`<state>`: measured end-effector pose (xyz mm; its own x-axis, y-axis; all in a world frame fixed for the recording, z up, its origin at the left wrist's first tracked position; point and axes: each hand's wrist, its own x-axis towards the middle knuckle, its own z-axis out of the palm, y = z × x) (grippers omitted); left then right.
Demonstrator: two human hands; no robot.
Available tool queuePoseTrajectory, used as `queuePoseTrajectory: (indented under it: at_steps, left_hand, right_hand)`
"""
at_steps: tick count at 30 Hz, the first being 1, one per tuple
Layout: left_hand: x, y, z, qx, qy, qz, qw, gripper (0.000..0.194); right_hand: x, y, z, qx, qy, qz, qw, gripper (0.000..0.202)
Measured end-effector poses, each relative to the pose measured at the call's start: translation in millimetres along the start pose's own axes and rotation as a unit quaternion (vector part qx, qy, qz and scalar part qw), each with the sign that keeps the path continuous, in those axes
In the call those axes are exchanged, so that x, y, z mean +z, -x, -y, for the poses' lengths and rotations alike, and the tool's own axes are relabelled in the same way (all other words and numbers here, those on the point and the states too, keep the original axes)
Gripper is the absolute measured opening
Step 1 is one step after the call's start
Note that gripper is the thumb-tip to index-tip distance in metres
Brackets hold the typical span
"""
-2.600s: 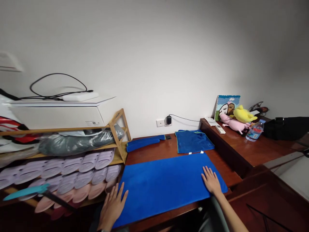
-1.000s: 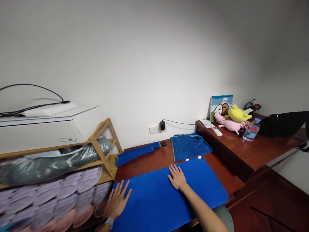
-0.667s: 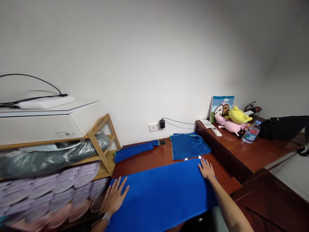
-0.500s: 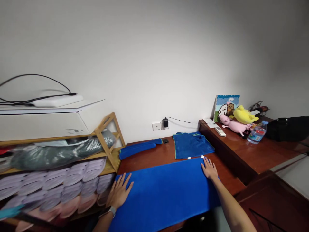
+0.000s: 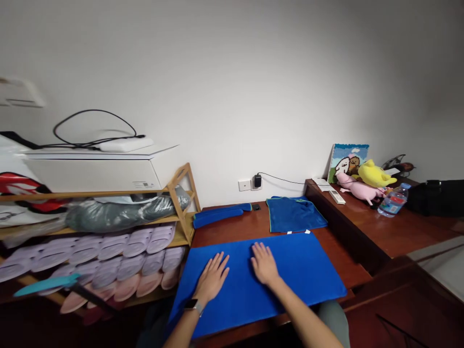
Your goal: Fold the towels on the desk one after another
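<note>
A bright blue towel lies spread flat over the near part of the brown desk, its front edge reaching the desk's front. My left hand, with a watch on the wrist, rests palm down on the towel's left half, fingers stretched out. Flat on its middle lies my right hand, fingers also extended. Beyond the towel, a folded blue towel with green edging sits at the back right. Another blue towel, folded into a long strip, lies at the back left.
On the left, a wooden rack holds several slippers and a white box. The raised desk section on the right bears a water bottle, a pink plush toy, a yellow plush toy and a remote. A black plug sits in the wall socket.
Both hands have come inward from the towel's left and right edges toward its middle. The view has shifted a little to the left.
</note>
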<state>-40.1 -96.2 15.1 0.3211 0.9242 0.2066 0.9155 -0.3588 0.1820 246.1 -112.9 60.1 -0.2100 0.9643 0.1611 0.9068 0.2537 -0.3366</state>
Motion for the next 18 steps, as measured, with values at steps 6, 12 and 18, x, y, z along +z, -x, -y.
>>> queuePoseTrajectory:
  at_steps: [6, 12, 18]
  left_hand:
    - [1.0, 10.9, -4.1, -0.04, -0.004, 0.024, 0.999, 0.061]
    - [-13.9, -15.9, 32.3, -0.071, -0.036, 0.016, 0.997, 0.063]
    - [-12.0, -28.4, 52.2, -0.095, -0.037, 0.044, 0.994, 0.065]
  right_hand:
    - [26.1, -3.9, 57.2, -0.021, -0.056, 0.073, 0.996, 0.062]
    - [7.8, -35.5, 27.2, 0.041, -0.028, 0.057, 0.997, 0.064]
    - [36.3, -62.1, 61.1, -0.007, -0.056, 0.067, 0.996, 0.067]
